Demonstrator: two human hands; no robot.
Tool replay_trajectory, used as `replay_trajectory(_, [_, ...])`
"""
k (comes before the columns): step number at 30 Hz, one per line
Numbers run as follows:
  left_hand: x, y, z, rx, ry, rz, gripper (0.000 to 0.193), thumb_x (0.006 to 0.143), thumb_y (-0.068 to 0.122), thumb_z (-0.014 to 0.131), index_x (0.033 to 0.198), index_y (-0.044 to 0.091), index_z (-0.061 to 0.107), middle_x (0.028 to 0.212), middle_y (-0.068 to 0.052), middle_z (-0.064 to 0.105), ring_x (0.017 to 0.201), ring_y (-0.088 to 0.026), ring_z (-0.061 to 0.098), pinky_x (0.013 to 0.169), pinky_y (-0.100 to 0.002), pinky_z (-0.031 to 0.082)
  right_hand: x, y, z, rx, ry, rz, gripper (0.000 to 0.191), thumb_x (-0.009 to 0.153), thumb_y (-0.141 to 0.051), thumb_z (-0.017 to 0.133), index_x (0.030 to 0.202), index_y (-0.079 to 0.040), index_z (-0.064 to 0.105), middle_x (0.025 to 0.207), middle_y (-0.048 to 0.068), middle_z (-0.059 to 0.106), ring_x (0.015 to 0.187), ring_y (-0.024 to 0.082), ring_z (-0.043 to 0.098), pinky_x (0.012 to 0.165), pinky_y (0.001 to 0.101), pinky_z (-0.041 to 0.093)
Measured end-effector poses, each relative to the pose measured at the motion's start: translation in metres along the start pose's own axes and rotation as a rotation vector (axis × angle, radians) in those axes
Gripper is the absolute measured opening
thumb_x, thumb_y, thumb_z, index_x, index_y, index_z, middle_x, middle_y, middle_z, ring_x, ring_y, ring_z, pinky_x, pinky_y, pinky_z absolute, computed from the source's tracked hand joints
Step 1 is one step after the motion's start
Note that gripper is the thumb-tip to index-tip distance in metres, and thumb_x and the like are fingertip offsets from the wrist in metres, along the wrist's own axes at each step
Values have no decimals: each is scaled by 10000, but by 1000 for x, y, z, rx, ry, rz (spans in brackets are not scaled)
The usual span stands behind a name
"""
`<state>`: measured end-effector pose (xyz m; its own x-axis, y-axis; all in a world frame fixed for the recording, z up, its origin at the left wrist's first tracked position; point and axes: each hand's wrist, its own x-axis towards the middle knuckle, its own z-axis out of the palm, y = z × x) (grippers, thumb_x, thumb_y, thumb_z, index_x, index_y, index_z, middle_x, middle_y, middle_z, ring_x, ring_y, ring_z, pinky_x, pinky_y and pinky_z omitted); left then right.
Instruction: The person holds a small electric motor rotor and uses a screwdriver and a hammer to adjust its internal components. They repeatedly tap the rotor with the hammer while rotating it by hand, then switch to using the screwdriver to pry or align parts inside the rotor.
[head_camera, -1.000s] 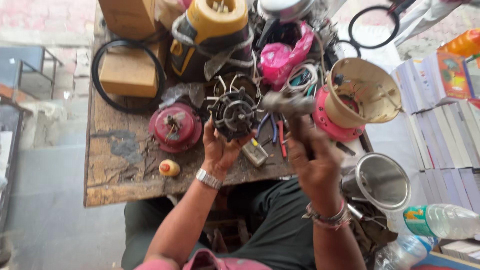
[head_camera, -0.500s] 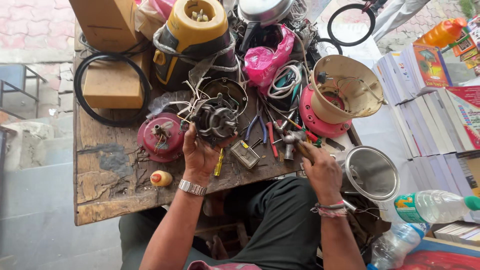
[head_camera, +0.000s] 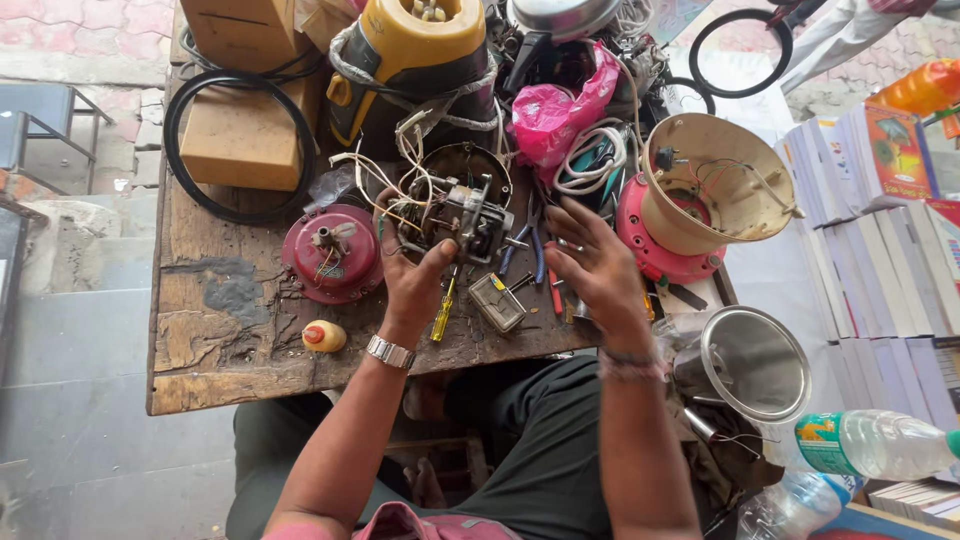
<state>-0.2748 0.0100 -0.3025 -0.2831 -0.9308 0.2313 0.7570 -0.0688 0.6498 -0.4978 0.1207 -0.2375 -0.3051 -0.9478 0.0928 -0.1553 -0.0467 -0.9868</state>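
One motor (head_camera: 450, 215), two red bases (head_camera: 332, 252), one yellow jar (head_camera: 425, 50) crowd a worn wooden table (head_camera: 220, 330) above grey paving. The left hand (head_camera: 415, 275) grips the motor, bare metal trailing white wires, at the table's middle. The right hand (head_camera: 592, 270) hovers beside it, fingers spread.

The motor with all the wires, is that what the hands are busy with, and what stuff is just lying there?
In hand:
left hand holding the motor
right hand open above the tools

Lying about:
yellow mixer base
pink bag
cream housing
steel jar
water bottle
small glue bottle
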Motion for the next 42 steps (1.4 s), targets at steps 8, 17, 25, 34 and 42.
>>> replay_trajectory(8, [8,-20,17,154,-92,18,989,868,3,831,1607,142,188,1431,-137,548,1301,-255,612,1096,-396,567,26,37,41,577,-68,63,1055,788,-167,910,1607,-6,265,1360,198,601,1234,257,628,1049,374,534])
replay_trajectory(17, [27,-18,15,110,-127,-1,1005,879,-1,830,1612,157,160,1440,-131,560,1321,-250,607,1120,-411,561,44,38,39,394,13,41,1146,730,-165,919,1606,-31,191,1247,217,662,1109,225,687,944,321,584])
replay_trajectory(25, [41,-8,10,120,-147,17,1005,871,-10,825,1616,161,172,1462,-124,547,1331,-250,610,1124,-400,573,53,42,52,362,50,-4,1049,795,-277,884,1577,-25,232,1206,155,705,1099,177,680,952,293,562])
replay_trajectory(34, [48,0,11,117,-148,32,1031,862,33,858,1617,165,168,1490,-126,533,1363,-264,597,1150,-414,563,49,30,59,323,4,-59,1086,816,-309,844,1600,-54,136,1290,102,614,1177,191,633,1001,356,531])
replay_trajectory(42, [47,2,8,78,-187,3,1051,866,-1,854,1624,169,146,1473,-149,545,1348,-271,606,1140,-423,566,48,28,65,329,56,-40,945,913,-349,796,1604,-9,250,1319,171,664,1229,204,645,1064,338,513])
